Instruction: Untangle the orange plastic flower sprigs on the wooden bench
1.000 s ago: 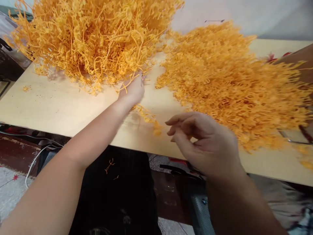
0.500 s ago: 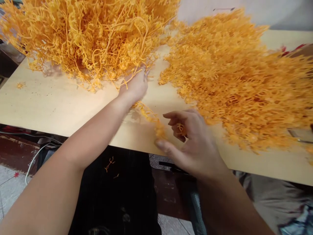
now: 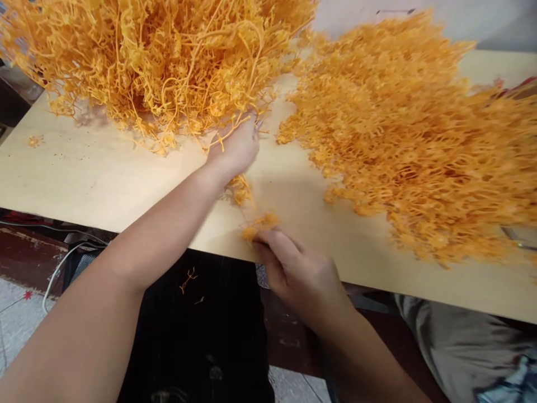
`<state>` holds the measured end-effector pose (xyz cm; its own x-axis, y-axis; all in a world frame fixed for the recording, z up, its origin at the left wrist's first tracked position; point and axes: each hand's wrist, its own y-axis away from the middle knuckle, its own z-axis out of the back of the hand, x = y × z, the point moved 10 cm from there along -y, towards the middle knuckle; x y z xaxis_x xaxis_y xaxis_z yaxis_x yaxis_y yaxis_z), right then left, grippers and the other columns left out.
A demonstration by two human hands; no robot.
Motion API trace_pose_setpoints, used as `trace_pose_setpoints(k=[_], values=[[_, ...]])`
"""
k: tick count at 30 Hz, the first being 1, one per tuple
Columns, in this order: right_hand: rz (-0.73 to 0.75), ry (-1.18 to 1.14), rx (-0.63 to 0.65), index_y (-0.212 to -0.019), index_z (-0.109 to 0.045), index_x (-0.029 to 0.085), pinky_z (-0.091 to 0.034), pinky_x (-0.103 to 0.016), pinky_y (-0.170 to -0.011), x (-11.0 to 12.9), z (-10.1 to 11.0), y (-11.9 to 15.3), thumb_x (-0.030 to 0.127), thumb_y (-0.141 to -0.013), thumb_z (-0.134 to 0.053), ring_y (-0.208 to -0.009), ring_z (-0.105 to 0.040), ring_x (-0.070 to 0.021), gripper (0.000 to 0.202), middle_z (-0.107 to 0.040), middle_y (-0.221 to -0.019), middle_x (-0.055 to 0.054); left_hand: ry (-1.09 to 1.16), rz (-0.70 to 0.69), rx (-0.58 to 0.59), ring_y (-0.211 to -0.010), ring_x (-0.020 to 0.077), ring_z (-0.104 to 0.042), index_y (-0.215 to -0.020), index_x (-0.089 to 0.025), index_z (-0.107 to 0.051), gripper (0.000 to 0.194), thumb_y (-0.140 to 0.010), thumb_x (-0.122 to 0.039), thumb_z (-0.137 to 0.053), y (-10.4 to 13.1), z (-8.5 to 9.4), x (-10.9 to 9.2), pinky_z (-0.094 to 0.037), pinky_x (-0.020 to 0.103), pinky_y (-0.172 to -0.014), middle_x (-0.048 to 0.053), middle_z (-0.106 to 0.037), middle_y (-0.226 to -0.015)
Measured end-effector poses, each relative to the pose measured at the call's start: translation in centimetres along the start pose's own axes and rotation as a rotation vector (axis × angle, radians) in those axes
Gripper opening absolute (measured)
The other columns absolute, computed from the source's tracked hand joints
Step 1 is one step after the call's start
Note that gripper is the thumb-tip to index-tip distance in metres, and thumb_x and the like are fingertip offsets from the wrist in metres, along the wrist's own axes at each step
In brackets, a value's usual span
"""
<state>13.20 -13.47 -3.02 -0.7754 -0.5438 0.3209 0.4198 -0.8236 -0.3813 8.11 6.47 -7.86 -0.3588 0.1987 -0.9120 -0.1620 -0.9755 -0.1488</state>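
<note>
A: Nearest to the camera?

B: Right hand point(image 3: 300, 274), at the near edge of the table point(image 3: 104, 179). Fingers are curled shut on a small orange sprig point(image 3: 260, 224); the sprig's tuft is seen just above the fingertips, lying on the board close to the edge. Motion blur there, so the exact pinch can't be resolved.

A: Below the table?

B: Dark fabric point(image 3: 201, 324) is seen between the forearms, with a couple of orange scraps on it. A white cable point(image 3: 56, 274) is visible at lower left over a patterned floor.

A: Left hand?

B: Left hand point(image 3: 237, 148), further in, arm stretched diagonally across the board. It is closed on strands at the lower edge of the left orange heap point(image 3: 159, 61). A short strand trails from under the palm toward the sprig. Fingertips are hidden in the strands.

A: Heaps?

B: Two. The left heap is loose, with long, curly stems, piled high at the far left. The right orange heap point(image 3: 411, 134) is denser, with finer branching, spread across the far right of the table, well apart from the right hand. A bare strip of board is left between the two.

A: Anything else?

B: One stray orange bit point(image 3: 34, 141) is noted on the board at far left. Pale wall point(image 3: 482, 22) behind.
</note>
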Motion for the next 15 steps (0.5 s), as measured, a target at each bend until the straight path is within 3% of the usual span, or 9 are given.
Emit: trace_pose_setpoints(k=[6, 9, 11, 13, 15], values=[[0.115, -0.341, 0.101, -0.077, -0.048, 0.017, -0.039, -0.019, -0.051, 2.7, -0.3, 0.4, 0.003, -0.082, -0.040, -0.057, -0.049, -0.0087, 0.017, -0.054, -0.065, -0.001, -0.448, -0.031, 0.042, -0.112, 0.0246, -0.052, -0.100, -0.018, -0.054, 0.025, -0.089, -0.022, -0.032, 1.2, -0.3, -1.5, -0.036, 0.037, -0.098, 0.007, -0.060, -0.105], [0.280, -0.660, 0.332, -0.079, -0.047, 0.018, -0.038, -0.017, -0.052, 6.3, -1.5, 2.1, 0.000, -0.077, -0.038, -0.059, -0.047, -0.0065, 0.020, -0.054, -0.067, 0.001, -0.575, -0.002, 0.017, -0.110, 0.0233, -0.054, -0.111, -0.019, -0.051, 0.032, -0.089, -0.021, -0.028, 1.1, 0.4, -1.9, -0.038, 0.035, -0.095, 0.007, -0.059, -0.112], [0.307, -0.782, 0.458, -0.082, -0.048, 0.018, -0.039, -0.017, -0.052, 7.4, -1.7, 3.3, 0.001, -0.077, -0.038, -0.060, -0.048, -0.0065, 0.020, -0.055, -0.069, 0.001, -0.610, 0.022, 0.012, -0.111, 0.0238, -0.053, -0.116, -0.020, -0.050, 0.035, -0.088, -0.019, -0.028, 0.7, 0.7, -1.7, -0.038, 0.036, -0.095, 0.007, -0.059, -0.114], [0.160, -0.731, 0.414, -0.084, -0.049, 0.019, -0.041, -0.019, -0.053, 5.2, -0.8, 3.1, 0.003, -0.081, -0.040, -0.062, -0.050, -0.0079, 0.019, -0.055, -0.070, 0.000, -0.615, 0.033, 0.023, -0.113, 0.0244, -0.053, -0.117, -0.021, -0.049, 0.036, -0.088, -0.020, -0.029, 0.5, 0.6, -1.5, -0.038, 0.036, -0.096, 0.007, -0.059, -0.115], [0.017, -0.573, 0.244, -0.085, -0.051, 0.022, -0.042, -0.021, -0.054, 1.3, 1.8, 2.1, 0.008, -0.083, -0.045, -0.065, -0.053, -0.0102, 0.015, -0.055, -0.072, -0.001, -0.579, 0.051, 0.024, -0.115, 0.0235, -0.052, -0.117, -0.022, -0.049, 0.035, -0.089, -0.022, -0.029, 0.3, 0.6, -1.1, -0.036, 0.035, -0.098, 0.006, -0.058, -0.117]])
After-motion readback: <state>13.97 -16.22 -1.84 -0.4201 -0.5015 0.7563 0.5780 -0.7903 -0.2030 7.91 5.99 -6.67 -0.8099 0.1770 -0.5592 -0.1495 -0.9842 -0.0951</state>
